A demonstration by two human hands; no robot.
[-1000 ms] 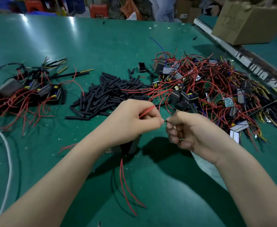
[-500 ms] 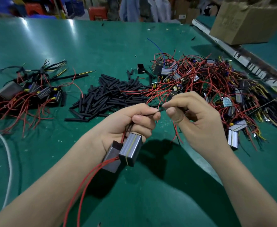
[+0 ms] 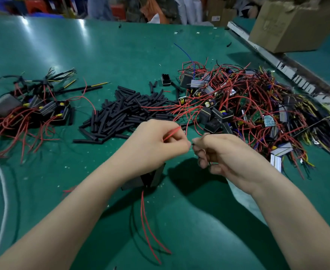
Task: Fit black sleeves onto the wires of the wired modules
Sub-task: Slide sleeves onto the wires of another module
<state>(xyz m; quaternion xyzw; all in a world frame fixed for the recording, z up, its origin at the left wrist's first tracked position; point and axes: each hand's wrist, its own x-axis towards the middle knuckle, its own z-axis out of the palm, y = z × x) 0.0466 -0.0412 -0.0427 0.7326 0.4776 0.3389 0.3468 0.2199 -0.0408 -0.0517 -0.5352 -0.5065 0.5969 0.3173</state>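
Green worktop in a cluttered workshop

A glossy green worktop (image 3: 105, 49) is filling the view, catching two bright glares of overhead light near its far edge. A cardboard box (image 3: 294, 26) is sitting at the upper right beside a metal rail (image 3: 288, 69). Blurred stools, boxes and clothing are crowding the far background.

Left hand (image 3: 156, 147) pinching red wire (image 3: 172, 133), right hand (image 3: 224, 154) fingers curled beside it, black sleeves (image 3: 125, 112) piled beyond

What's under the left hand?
Below the left hand, a dark module hangs, partly hidden by the wrist, with two red wires trailing toward the camera over the green table. How the hand holds the module is covered.
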